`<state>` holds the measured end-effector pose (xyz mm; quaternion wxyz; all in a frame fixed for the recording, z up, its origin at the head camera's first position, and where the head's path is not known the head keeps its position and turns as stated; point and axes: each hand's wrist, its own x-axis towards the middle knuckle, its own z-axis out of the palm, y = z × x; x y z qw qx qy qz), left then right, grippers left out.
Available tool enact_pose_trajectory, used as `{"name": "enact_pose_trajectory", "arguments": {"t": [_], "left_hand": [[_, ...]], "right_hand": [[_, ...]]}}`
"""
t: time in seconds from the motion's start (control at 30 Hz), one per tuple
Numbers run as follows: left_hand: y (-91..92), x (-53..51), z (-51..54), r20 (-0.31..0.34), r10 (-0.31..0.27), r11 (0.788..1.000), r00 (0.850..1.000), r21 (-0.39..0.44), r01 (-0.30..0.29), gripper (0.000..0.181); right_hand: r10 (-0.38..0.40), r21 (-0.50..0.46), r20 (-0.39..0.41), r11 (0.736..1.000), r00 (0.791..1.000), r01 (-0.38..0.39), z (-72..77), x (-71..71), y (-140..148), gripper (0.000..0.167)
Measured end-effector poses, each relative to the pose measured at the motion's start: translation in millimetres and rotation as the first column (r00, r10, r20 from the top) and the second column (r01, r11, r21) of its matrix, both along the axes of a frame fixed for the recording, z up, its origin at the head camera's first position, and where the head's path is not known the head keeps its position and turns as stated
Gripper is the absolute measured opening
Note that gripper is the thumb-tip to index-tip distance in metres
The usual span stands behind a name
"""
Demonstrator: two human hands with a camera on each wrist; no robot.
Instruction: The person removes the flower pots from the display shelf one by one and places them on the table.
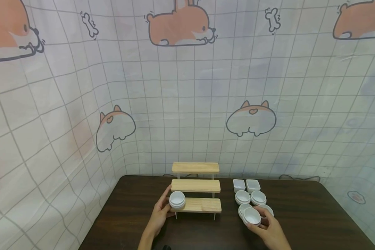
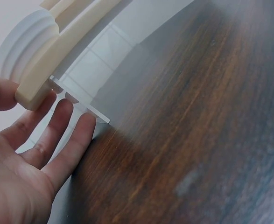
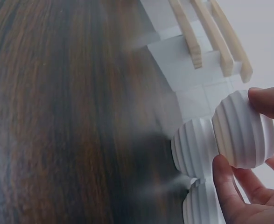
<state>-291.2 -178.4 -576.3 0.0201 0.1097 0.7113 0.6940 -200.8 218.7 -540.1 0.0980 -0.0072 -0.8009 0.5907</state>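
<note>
On the left end of the lowest board of a three-tier wooden stand [image 1: 203, 205] sits a white round bowl with ribbed sides [image 1: 177, 198]. My left hand [image 1: 157, 216] is at that same end; in the left wrist view its fingers [image 2: 62, 109] and thumb pinch the board's end. To the right, my right hand [image 1: 268, 229] grips another white ribbed bowl [image 3: 244, 130] between thumb and fingers, tilted in the right wrist view. It is held just in front of other bowls [image 1: 243, 210]. Whether each is one bowl or a nested stack, I cannot tell.
Behind the right hand stand more round white bowls [image 1: 258, 197] and two square white dishes [image 1: 252, 185]. The dark wooden table [image 1: 303, 215] extends to both sides. A patterned cloth [image 1: 193, 139] hangs behind it, with a dark cable [image 1: 300, 178] at the back edge.
</note>
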Motion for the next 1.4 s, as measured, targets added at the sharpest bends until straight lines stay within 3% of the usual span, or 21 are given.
{"name": "enact_pose_trajectory", "arguments": {"t": [0.3,0.67,0.87,1.1,1.4], "left_hand": [[0.4,1.3,1.5,0.010,0.009,1.000,1.000,0.010,-0.009,0.068],[0.9,1.5,0.7,0.005,0.010,1.000,1.000,-0.003,-0.010,0.068],[0.8,1.3,0.8,0.003,0.005,1.000,1.000,-0.003,-0.005,0.068],[0.4,0.0,0.8,0.019,0.009,1.000,1.000,-0.008,-0.008,0.069],[0.0,-0.7,0.5,0.023,0.001,1.000,1.000,-0.009,0.000,0.069]], "right_hand": [[0.004,0.002,0.033,1.000,0.999,-0.004,-3.2,2.3,6,0.065],[0.004,0.044,0.004,0.999,1.000,-0.004,-4.3,6.4,11,0.064],[0.025,0.060,0.008,0.998,1.000,-0.025,-7.0,7.8,15,0.062],[0.045,0.066,0.069,0.997,0.997,-0.049,-9.1,8.1,20,0.065],[0.083,0.081,0.048,0.993,0.995,-0.087,-18.5,7.6,24,0.063]]}}
